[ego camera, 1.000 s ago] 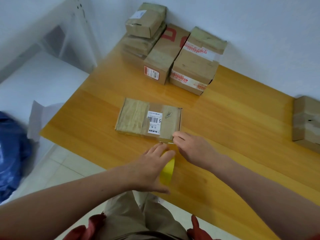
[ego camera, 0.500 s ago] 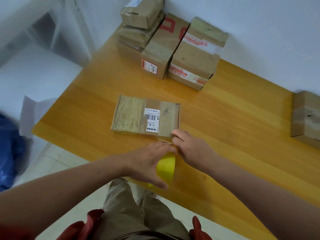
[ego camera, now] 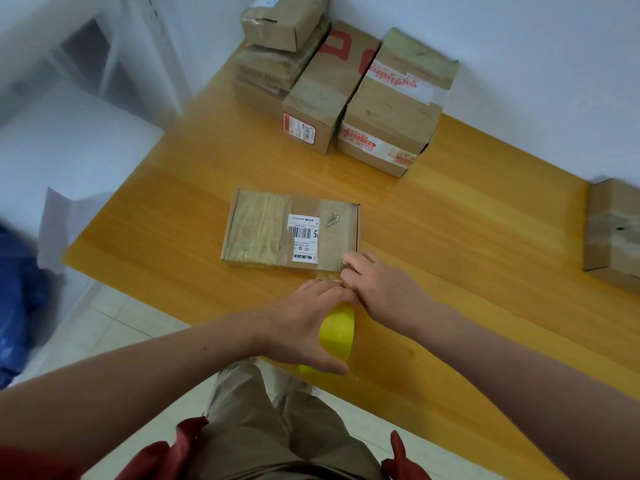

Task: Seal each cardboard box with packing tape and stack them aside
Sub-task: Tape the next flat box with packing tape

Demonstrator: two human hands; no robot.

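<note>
Left hand covering most of yellow tape roll. Right-edge box blurring, running off frame. Topmost stacked box getting cropped above. Shipping label print showing too small to read.

A yellow tape roll; a brown flat box with a white barcode label; an orange-yellow wood-grain table; 1 blue bag.
</note>
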